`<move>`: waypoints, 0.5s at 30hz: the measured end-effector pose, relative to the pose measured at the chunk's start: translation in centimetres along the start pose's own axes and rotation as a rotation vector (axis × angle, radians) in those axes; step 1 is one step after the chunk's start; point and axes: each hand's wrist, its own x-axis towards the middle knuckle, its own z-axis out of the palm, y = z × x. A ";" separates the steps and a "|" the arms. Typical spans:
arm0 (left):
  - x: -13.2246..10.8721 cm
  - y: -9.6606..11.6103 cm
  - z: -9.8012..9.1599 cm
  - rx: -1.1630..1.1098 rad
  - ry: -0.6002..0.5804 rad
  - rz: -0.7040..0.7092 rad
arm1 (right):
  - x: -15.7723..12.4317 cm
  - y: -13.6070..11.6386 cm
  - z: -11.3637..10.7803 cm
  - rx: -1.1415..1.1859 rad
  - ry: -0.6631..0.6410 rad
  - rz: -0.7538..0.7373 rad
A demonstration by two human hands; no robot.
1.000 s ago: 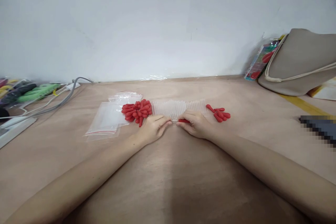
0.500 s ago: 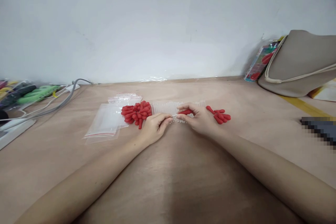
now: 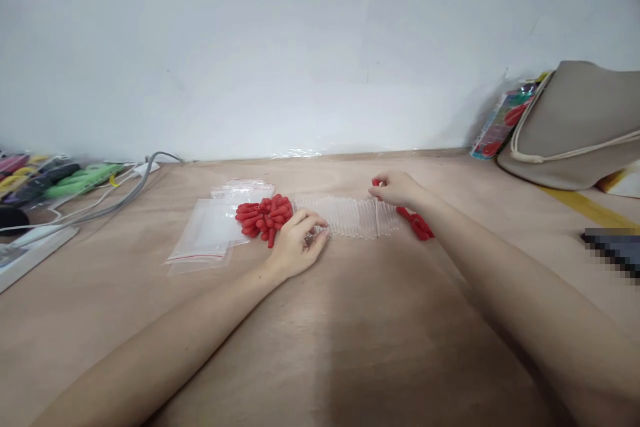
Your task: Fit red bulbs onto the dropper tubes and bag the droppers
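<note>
From here I see the wall point(image 3: 320, 53) beyond the clear tube row point(image 3: 350, 217), the desk point(image 3: 350, 333) stretching on its near side. Well right of the row: a bag point(image 3: 575, 123), and a packet point(image 3: 500, 123) with print I can't read. My left hand point(image 3: 299, 247) curls at its left part, fingers slightly parted, visibly gripping nothing; my right hand point(image 3: 401, 188) pinches a red bulb point(image 3: 376, 182) near its far right.
</note>
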 end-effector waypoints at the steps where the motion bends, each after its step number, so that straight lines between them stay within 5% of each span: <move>1: 0.0 0.0 0.1 -0.001 -0.010 0.011 | 0.4 0.0 0.4 -0.078 -0.018 -0.005; 8: -0.1 0.0 0.3 0.031 -0.029 0.048 | 1.6 -0.4 2.9 -0.198 -0.073 -0.034; 15: 0.7 -0.1 0.7 0.210 -0.093 0.131 | 0.0 1.4 -0.5 -0.151 0.081 0.038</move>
